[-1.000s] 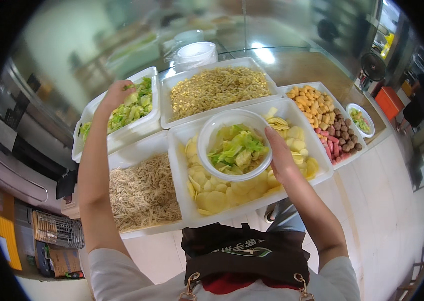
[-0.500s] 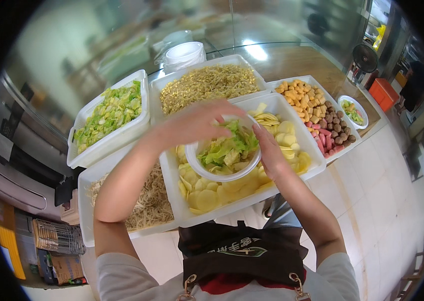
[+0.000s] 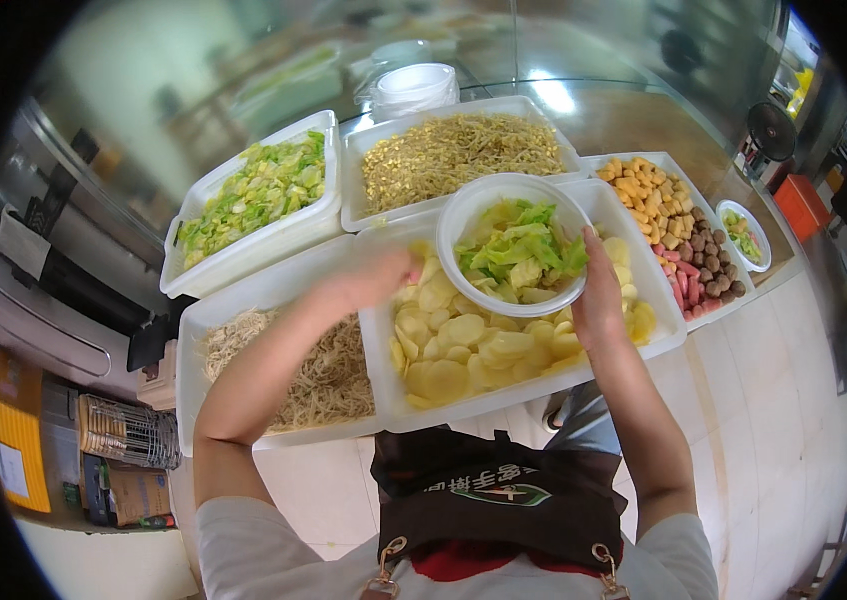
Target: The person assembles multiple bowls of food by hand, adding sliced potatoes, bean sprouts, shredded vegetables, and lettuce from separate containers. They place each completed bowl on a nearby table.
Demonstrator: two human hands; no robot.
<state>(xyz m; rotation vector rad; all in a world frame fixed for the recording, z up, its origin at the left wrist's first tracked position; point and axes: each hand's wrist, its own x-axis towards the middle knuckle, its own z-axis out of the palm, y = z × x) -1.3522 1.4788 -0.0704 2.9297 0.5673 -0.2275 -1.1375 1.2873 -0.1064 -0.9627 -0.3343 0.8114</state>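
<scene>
My right hand (image 3: pixel 599 288) grips a round white bowl (image 3: pixel 450 222) by its right side, thumb at the rim. Torn green lettuce (image 3: pixel 523 245) fills much of the bowl. The bowl is held above a white tray (image 3: pixel 543 392) of thin yellow potato slices (image 3: pixel 463 345). To the left of the bowl, my left hand (image 3: pixel 381 278) is over the potato tray's left end, apart from the bowl. Motion blurs its fingers, so I cannot tell whether they hold anything.
Around the potatoes stand trays of pale thin strands (image 3: pixel 328 375), chopped greens (image 3: pixel 258 190), bean sprouts (image 3: pixel 463 155), and meatballs (image 3: pixel 718 262) with sausage pieces. Stacked white bowls (image 3: pixel 415 85) are behind; a filled bowl (image 3: pixel 743 235) sits far right. A glass panel rises at the back.
My left hand has left the top of the bowl and moved left and down. The bowl, held in my right hand, has shifted right and up, showing more of the potato slices.
</scene>
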